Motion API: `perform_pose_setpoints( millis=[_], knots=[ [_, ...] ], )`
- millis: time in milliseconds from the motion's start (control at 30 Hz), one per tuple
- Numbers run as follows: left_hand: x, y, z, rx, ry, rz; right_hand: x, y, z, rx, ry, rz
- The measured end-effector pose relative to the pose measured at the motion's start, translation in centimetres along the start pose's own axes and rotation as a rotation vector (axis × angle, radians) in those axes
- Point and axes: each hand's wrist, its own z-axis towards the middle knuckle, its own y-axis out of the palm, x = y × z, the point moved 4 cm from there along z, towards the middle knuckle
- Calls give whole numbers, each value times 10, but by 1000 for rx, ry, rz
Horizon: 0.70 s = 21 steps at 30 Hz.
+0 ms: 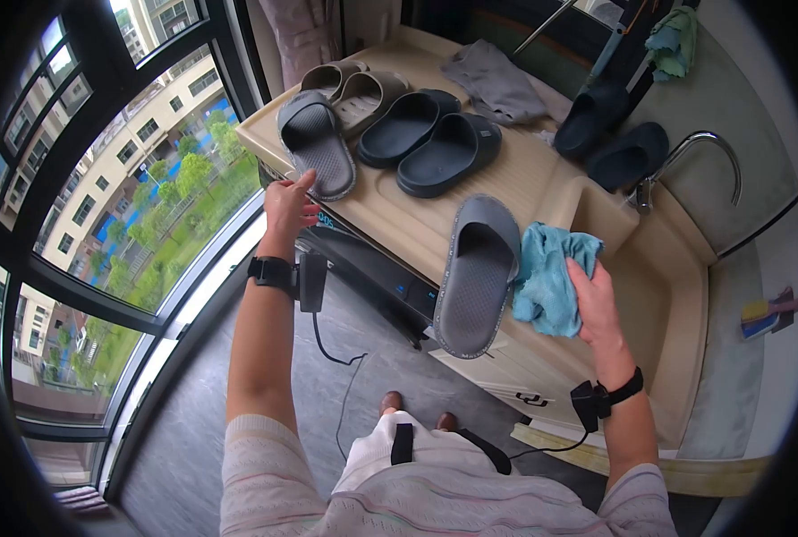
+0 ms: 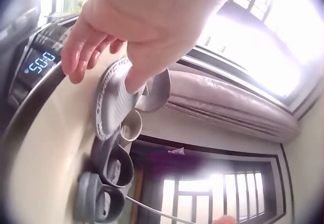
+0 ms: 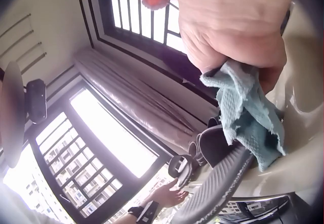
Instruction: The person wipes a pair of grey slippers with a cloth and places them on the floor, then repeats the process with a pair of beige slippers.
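Note:
My right hand grips a crumpled light-blue cloth, whose folds hang below the fingers in the right wrist view. Just left of the cloth lies a grey slipper, its toe strap toward the back and its heel end jutting over the counter's front edge. My left hand is at the heel of the matching grey slipper, on the counter's left end. Its thumb overlaps that heel, while the other fingers extend loosely past the counter edge in the left wrist view.
Two dark slippers and a taupe pair sit on the ridged beige counter. Behind them lies a grey cloth. More dark slippers lean by the faucet, with the sink basin at the right.

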Motion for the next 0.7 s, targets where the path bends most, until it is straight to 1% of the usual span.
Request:
perform_pose_setpoints(
  millis=[33,100,167,233,267,300,333,367,400,433,467,500,567,600,633,700],
  knots=[
    [-4,2,6,-2,-7,-2,-5,1,-2,-12,30,35],
    [-7,17,13,-215,-24,-150,-15,5,-5,-26,61,33],
    [-4,18,9,-222,-22,-212,-30,10,-8,24,36,25],
    [-3,15,13,-335,-66,-391,-46,18,-12,36,22,73],
    [-3,13,14,-443,-77,-513,-56,24,-15,24,0,124],
    [-1,11,9,-444,-78,-511,-64,29,-19,13,-20,176],
    [5,7,-2,-463,-56,-578,-69,34,-23,-27,-45,179],
    [7,3,-13,-480,-33,-647,-75,39,-29,-29,-44,179],
    [3,-1,-22,-481,-45,-630,-80,48,-36,-80,-4,205],
    [4,-6,-44,-503,-35,-609,-82,57,-41,-134,33,233],
    [-1,-8,-60,-493,4,-608,-82,66,-46,-214,15,248],
    [-7,-10,-77,-483,43,-607,-79,76,-49,-250,-9,262],
    [-7,-12,-130,-394,140,-649,-69,99,-54,-317,13,296],
    [-7,-13,-158,-403,166,-697,-61,109,-55,-343,-5,279],
    [-6,-15,-187,-403,187,-682,-52,120,-56,-371,-22,263],
    [-6,-15,-237,-360,268,-672,-48,146,-66,-480,-149,257]
  ],
)
